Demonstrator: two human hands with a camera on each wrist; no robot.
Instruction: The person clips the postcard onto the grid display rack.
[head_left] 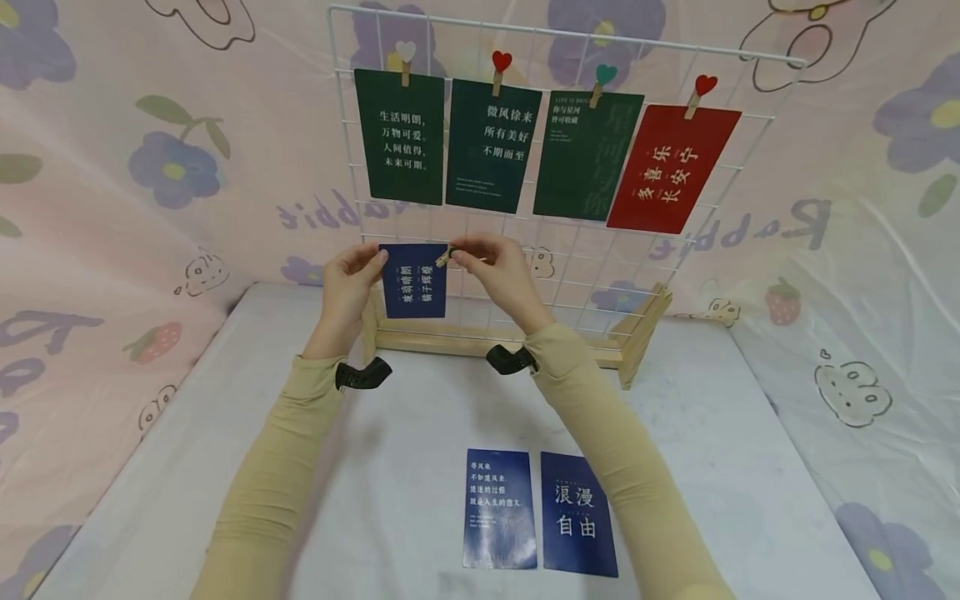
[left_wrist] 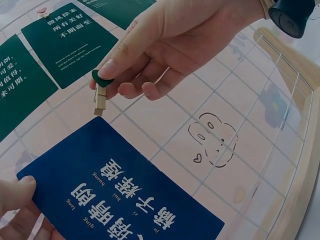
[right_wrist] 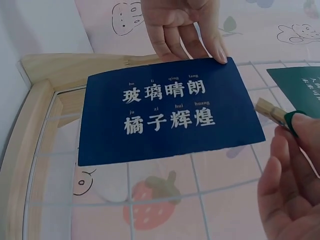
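My left hand point(head_left: 350, 287) pinches a blue card point(head_left: 415, 292) by its edge, in front of the lower left of the white wire grid point(head_left: 480, 229). White characters run sideways on the card in the head view. Between thumb and fingers, my right hand point(head_left: 501, 271) holds a small wooden clothespin point(left_wrist: 100, 102) with a green heart point(left_wrist: 102, 81) on it. The clothespin's tip points at the card's upper corner; a small gap shows between them in the right wrist view. Above hang three green cards point(head_left: 402, 137) and a red card point(head_left: 675, 169), each held by a heart clothespin.
Two more blue cards point(head_left: 500, 510) lie face up on the white table point(head_left: 390, 517), the right one partly under my right forearm. The grid stands on a wooden base point(head_left: 435, 340) with a wooden foot point(head_left: 645, 335) at the right. A patterned cloth point(head_left: 172, 275) hangs behind.
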